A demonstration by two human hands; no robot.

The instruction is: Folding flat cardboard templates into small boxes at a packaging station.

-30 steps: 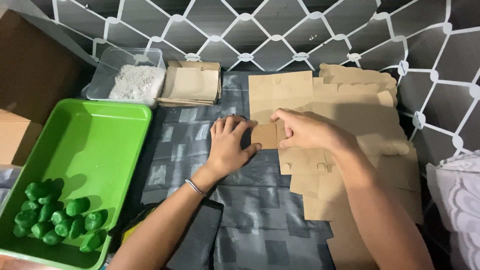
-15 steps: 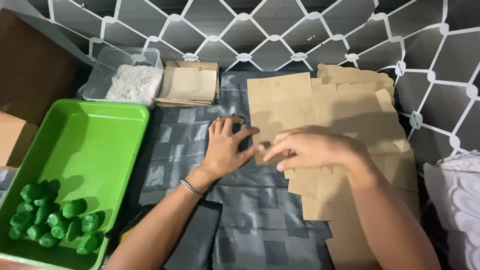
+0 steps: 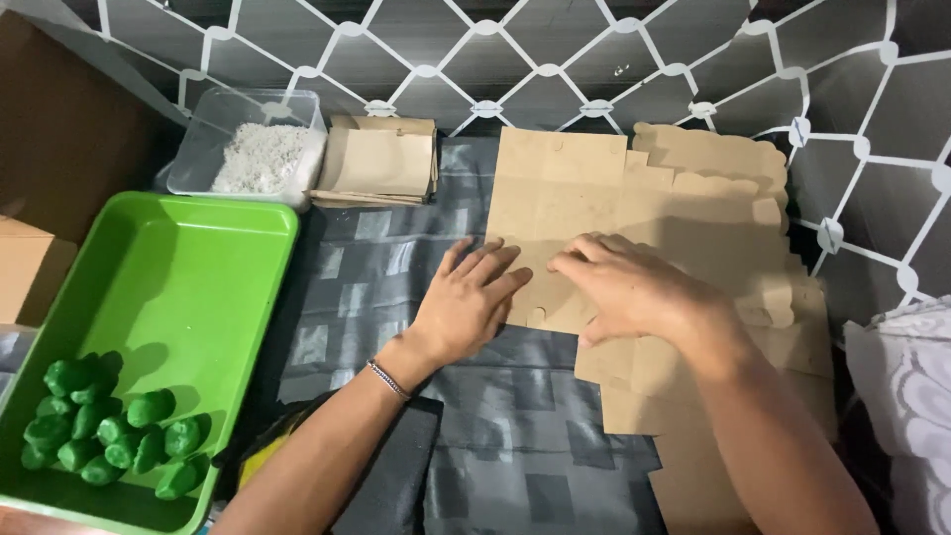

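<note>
A flat brown cardboard box blank [image 3: 565, 198] lies on top of a pile of similar blanks [image 3: 733, 198] over a grey patterned cloth [image 3: 367, 267]. My left hand [image 3: 471, 302], with a thin bracelet at the wrist, rests palm down with fingers spread on the blank's lower left edge. My right hand [image 3: 634, 287] lies flat on the blank just to the right, its fingers pointing left and pressing the cardboard. Neither hand grips anything.
A green plastic tray [image 3: 228, 248] at the left holds several small green lumps [image 3: 109, 436] in its near corner. A clear tub of white grains [image 3: 263, 154] and a stack of folded brown cartons [image 3: 381, 159] sit at the back. White lacy fabric [image 3: 916, 396] lies at the right edge.
The small folded piece under both hands has been spread out into a flat blank. My right hand slid down and right, and both hands now press flat on it.
</note>
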